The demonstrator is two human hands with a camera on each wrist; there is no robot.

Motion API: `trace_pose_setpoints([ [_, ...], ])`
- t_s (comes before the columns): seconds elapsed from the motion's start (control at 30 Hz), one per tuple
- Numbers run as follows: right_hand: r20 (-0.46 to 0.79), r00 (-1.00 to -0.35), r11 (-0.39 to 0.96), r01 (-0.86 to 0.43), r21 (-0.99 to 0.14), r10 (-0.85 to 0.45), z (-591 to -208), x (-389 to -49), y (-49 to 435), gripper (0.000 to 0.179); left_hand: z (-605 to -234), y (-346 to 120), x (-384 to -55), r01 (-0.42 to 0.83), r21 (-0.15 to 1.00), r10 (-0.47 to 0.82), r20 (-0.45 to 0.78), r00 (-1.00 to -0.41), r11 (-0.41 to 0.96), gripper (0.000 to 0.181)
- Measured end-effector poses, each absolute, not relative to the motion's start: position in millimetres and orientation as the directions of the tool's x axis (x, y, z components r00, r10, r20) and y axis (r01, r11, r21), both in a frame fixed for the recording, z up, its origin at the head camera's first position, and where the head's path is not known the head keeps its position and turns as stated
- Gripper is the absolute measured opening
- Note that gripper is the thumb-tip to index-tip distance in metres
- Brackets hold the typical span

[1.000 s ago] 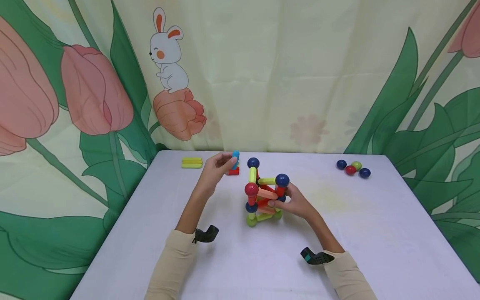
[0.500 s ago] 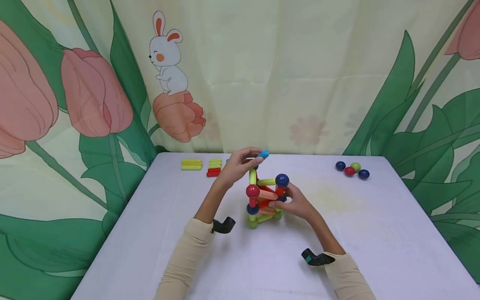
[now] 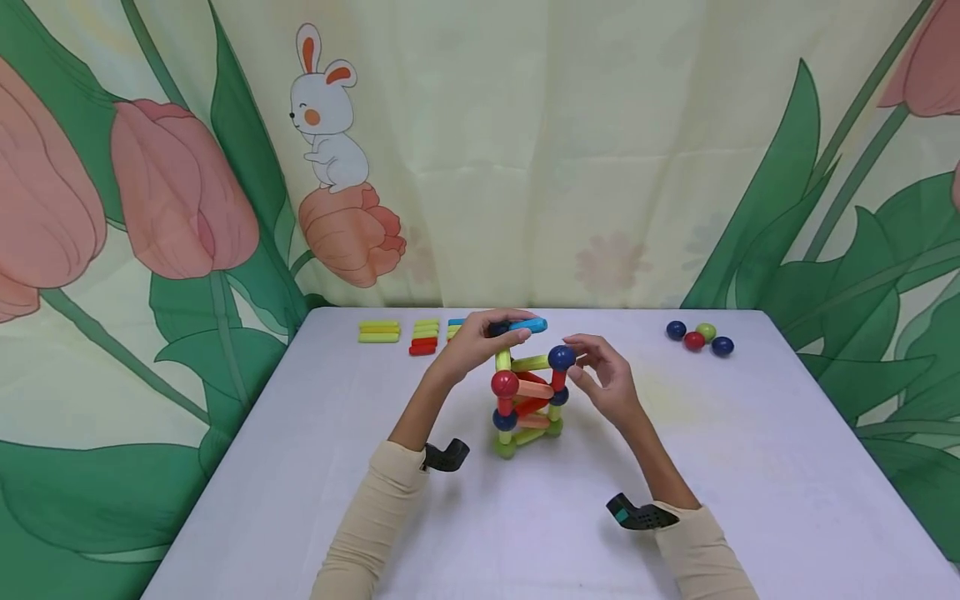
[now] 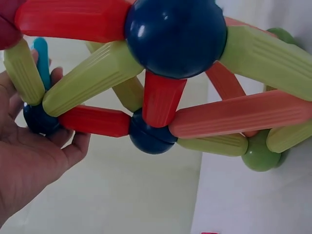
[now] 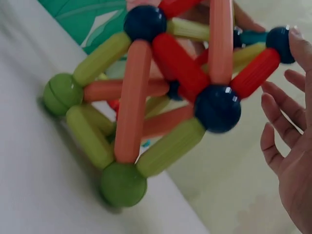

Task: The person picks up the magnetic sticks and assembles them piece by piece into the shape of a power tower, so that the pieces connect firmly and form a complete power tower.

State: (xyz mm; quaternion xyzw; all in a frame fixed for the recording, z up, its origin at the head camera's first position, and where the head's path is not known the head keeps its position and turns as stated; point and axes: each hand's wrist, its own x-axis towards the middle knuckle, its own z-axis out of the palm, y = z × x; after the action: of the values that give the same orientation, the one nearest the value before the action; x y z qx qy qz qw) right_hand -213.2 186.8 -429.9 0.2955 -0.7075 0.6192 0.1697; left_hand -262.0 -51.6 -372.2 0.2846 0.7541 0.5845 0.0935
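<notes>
A tower of stubby sticks and balls (image 3: 533,389) stands mid-table, with lime, red and salmon sticks joined by green, red and dark blue balls. My left hand (image 3: 476,343) is at its back left top corner, around a dark blue ball (image 4: 41,118). Between its thumb and fingers it holds a blue stick (image 3: 528,325), which points right from that ball. My right hand (image 3: 609,385) is at the right top corner, thumb and fingers spread beside another dark blue ball (image 3: 562,358). In the right wrist view its thumb (image 5: 298,41) overlaps that ball.
Yellow-green sticks (image 3: 378,332) lie at the table's back left. Beside them are stacked lime and red sticks (image 3: 423,337), with more partly behind my left hand. Several loose balls (image 3: 694,340) sit at the back right. A printed curtain (image 3: 480,167) hangs behind the table (image 3: 315,467).
My left hand has carried the blue stick rightward to the tower's top, turning it from upright to nearly level. My right hand has left the tower's lower side and risen to its top right ball.
</notes>
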Motion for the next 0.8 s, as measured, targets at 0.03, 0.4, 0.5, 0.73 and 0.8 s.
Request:
trace_pose_setpoints([
  [0.03,0.612,-0.765,0.067,-0.634,-0.770,-0.203,-422.7,-209.2,184.2,0.041,-371.8,-52.5,-262.2,0.319,0.934,0.541,0.188,-0.820,0.158,0.032],
  [0.4,0.630,-0.755,0.113,-0.653,-0.749,-0.182,-401.8,-198.6,177.1,0.036,-361.3,-56.7,-268.3,0.316,0.922,0.612,0.120,-0.782,0.224,0.029],
  [0.5,0.628,-0.760,0.097,-0.646,-0.757,-0.166,-404.9,-200.4,177.1,0.035,-357.2,-56.6,-268.4,0.313,0.920,0.634,0.100,-0.767,0.235,0.028],
  [0.73,0.609,-0.781,0.076,-0.622,-0.780,-0.142,-407.6,-202.2,177.0,0.033,-354.7,-55.4,-269.4,0.357,0.893,0.675,0.086,-0.733,0.273,0.028],
  [0.8,0.601,-0.787,0.074,-0.614,-0.786,-0.140,-407.6,-202.1,176.9,0.032,-354.4,-54.8,-269.8,0.369,0.885,0.681,0.086,-0.727,0.283,0.027],
])
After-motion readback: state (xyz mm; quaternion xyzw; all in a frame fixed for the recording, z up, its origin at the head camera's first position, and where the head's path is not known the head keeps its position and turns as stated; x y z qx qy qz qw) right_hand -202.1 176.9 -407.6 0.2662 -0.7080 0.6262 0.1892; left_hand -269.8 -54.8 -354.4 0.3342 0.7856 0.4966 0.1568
